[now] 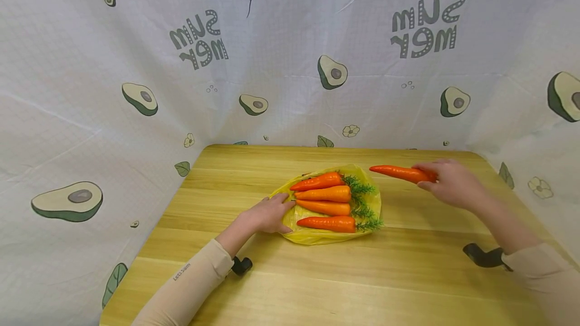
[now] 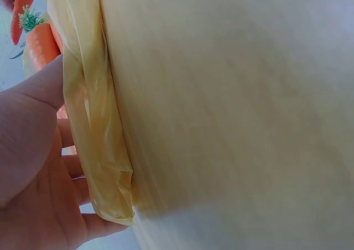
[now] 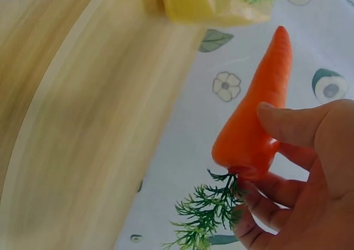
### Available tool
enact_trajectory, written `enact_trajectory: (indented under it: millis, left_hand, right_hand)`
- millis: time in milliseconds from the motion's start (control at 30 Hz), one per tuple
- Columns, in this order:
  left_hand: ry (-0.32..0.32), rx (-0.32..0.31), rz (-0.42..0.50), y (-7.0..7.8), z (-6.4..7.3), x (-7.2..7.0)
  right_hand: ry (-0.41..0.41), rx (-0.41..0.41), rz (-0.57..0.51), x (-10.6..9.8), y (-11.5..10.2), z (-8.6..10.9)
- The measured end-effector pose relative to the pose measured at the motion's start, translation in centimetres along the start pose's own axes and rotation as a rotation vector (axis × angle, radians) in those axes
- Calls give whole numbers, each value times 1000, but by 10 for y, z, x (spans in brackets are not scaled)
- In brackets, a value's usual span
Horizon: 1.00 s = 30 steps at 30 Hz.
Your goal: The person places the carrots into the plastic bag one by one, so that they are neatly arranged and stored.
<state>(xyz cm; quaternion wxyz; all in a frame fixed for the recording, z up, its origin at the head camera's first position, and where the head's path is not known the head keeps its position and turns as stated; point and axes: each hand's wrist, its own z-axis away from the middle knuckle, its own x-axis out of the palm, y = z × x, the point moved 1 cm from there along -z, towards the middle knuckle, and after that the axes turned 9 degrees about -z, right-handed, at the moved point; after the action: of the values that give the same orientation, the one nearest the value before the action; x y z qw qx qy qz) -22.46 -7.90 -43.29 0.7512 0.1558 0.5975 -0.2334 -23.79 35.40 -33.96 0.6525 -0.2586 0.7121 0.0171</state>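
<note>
Several orange carrots (image 1: pixel 322 193) with green leafy tops lie side by side on a yellow plastic bag (image 1: pixel 312 238), their narrow ends toward the left. My left hand (image 1: pixel 270 213) rests at the bag's left edge with its fingers spread. Part of that hand's fingers is hidden behind the bag's folded rim (image 2: pixel 91 106) in the left wrist view. To the right of the bag, my right hand (image 1: pixel 453 183) grips another carrot (image 3: pixel 249 112) by its thick end, above the table. Its tip points left toward the bag, and its green top (image 3: pixel 207 211) hangs beside the fingers.
The wooden table (image 1: pixel 362 286) has rounded back corners. A white curtain (image 1: pixel 290 29) printed with avocados and lettering hangs behind it and along both sides. Black camera mounts (image 1: pixel 484 255) sit under both wrists, close over the table.
</note>
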Motion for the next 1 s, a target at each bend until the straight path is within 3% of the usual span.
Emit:
enact_trajectory:
  millis: [1000]
  left_hand:
    - [-5,2,-1,-1,0,0]
  right_hand:
    - [13,-126,-3,7,-69,-1]
